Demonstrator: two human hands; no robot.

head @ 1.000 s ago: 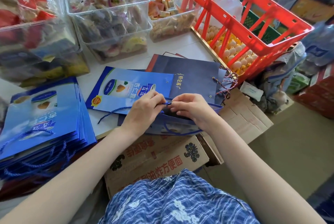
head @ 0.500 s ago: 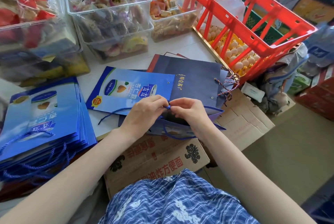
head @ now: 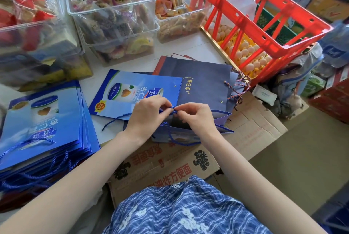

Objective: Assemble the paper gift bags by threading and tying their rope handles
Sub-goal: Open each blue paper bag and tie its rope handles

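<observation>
Blue rope pinched between left hand and right hand, directly above open bag.

Both hands meet over the open blue gift bag: left hand and right hand pinch the blue rope between fingertips, just above the bag's mouth. Rope tail trails left of the bag across the surface. Stack of blue bags further left of it; red crate beyond it, right.
</observation>
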